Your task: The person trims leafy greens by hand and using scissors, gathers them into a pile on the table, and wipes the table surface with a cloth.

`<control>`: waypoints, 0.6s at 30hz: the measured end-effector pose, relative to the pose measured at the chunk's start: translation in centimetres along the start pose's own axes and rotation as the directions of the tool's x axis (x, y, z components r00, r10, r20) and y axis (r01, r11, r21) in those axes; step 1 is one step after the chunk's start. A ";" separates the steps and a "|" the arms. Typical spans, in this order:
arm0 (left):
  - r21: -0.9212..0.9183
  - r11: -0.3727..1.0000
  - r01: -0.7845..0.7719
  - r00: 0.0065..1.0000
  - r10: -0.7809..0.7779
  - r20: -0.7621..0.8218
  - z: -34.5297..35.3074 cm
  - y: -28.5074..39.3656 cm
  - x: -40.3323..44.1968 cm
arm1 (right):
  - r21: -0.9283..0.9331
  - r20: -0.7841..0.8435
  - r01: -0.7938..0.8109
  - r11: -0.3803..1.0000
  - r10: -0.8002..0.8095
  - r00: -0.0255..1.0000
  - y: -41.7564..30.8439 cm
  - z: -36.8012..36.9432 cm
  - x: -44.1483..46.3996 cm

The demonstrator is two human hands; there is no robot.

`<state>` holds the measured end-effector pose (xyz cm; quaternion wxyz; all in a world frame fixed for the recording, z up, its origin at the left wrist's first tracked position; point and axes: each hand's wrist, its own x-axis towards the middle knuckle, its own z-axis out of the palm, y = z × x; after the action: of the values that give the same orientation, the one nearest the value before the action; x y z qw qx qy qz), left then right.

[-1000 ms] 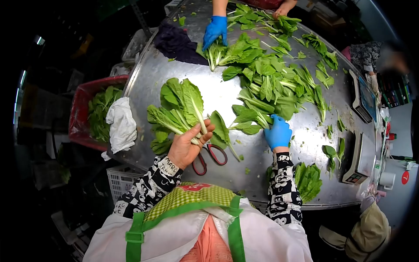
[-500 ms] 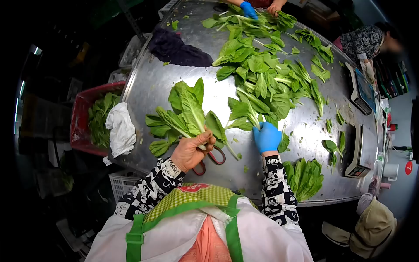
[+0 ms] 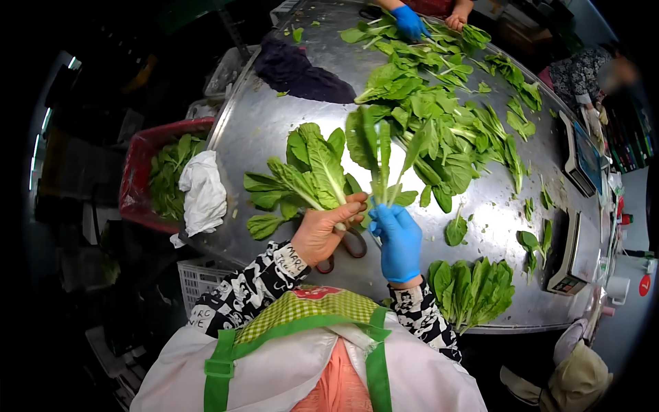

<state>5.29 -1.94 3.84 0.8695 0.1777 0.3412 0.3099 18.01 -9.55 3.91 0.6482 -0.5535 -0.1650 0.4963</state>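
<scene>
My bare left hand [image 3: 324, 233] is closed around the stems of a bunch of leafy greens [image 3: 325, 168], its leaves fanned up and left. Beside it, my blue-gloved right hand [image 3: 398, 244] pinches the stems of a few upright leafy greens [image 3: 374, 144], slightly blurred. The two hands nearly meet. Red-brown scissor handles [image 3: 356, 246] show just below my left hand; the blades are hidden. Past my right hand spreads a large heap of leafy greens [image 3: 439, 113]. A gathered bunch of greens [image 3: 473, 292] lies on the metal table [image 3: 254, 130] at the near right.
A red crate [image 3: 130, 175] with greens and a white cloth [image 3: 204, 192] are at left. Dark cloth [image 3: 298, 72] lies on the far left of the table. Scales [image 3: 576, 254] line the right edge. Across the table, another person's gloved hand [image 3: 410, 23] touches greens.
My right hand has come back from the heap toward my left hand, lifting a few greens upright. My left hand keeps its bunch. The view has shifted slightly.
</scene>
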 end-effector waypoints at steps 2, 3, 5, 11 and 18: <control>-0.007 0.998 -0.070 0.997 0.070 0.016 -0.5 -0.2 0.2 | -0.030 0.022 -0.020 0.999 0.021 1.000 0.4 1.7 -0.3; -0.015 0.995 -0.099 0.995 0.100 0.030 -0.8 -0.2 0.2 | -0.066 0.030 -0.035 0.997 0.037 0.999 0.5 2.4 -0.4; -0.039 0.992 -0.121 0.992 0.121 0.018 -1.0 0.1 0.1 | -0.039 0.063 -0.064 0.997 0.067 0.996 1.3 2.7 0.0; -0.061 0.986 -0.155 0.983 0.148 -0.107 -2.1 0.5 0.1 | 0.090 0.040 -0.144 0.985 0.141 0.989 3.1 4.6 1.2; 0.271 0.853 -0.446 0.862 0.491 -0.128 -2.7 1.3 0.8 | 0.308 -0.114 -0.127 0.943 0.169 0.979 4.3 4.5 4.6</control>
<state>3.31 -0.21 2.22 0.7032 0.3255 0.4035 0.4867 14.68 -3.66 0.10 0.6952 -0.4929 -0.0006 0.5232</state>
